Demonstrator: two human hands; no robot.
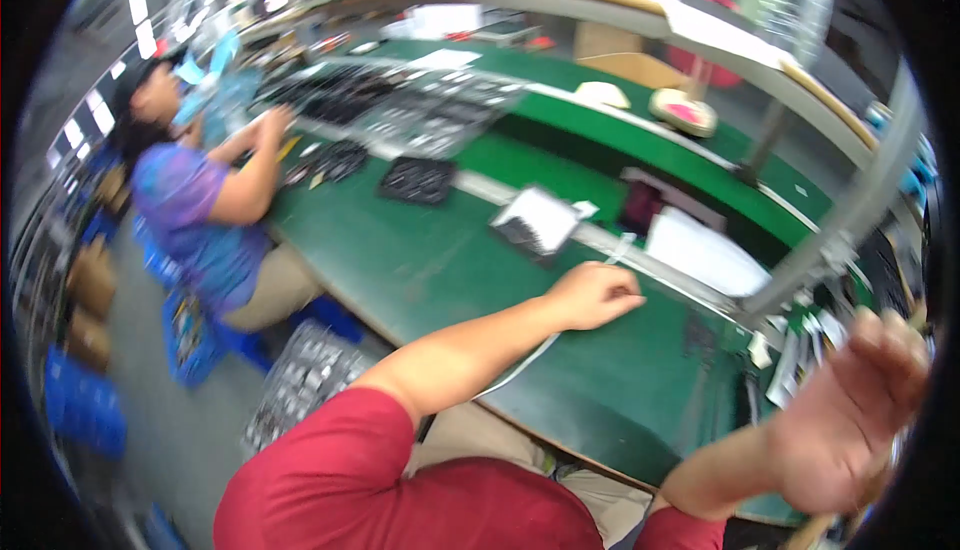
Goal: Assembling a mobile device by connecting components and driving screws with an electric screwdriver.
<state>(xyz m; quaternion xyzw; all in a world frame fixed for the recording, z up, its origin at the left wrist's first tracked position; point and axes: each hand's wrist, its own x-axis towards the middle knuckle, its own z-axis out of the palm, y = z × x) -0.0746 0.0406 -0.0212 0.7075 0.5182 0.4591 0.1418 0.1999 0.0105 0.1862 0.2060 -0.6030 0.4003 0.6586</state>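
Observation:
My left hand (pixel 597 295) is over the green table (pixel 400 270) with its fingers curled closed. A thin white cable (pixel 525 362) shows on both sides of it, passing under my forearm and out by the knuckles, and the hand appears to grip it. Raised at the right, my right hand (pixel 850 415) is blurred and close to the camera. Its palm is in view, the fingers are loosely bent upward, and nothing shows in it. Past my left hand, a tray of small dark parts with a white sheet (pixel 540 222) lies by the metal rail.
A co-worker (pixel 200 190) sits at the left, hands over the table, near a black tray (pixel 417 179). A slanted metal post (pixel 840 250) and tools (pixel 800 360) stand at the right. White sheets (pixel 705 250) lie on the lower shelf. A bag of parts (pixel 305 375) is beside me.

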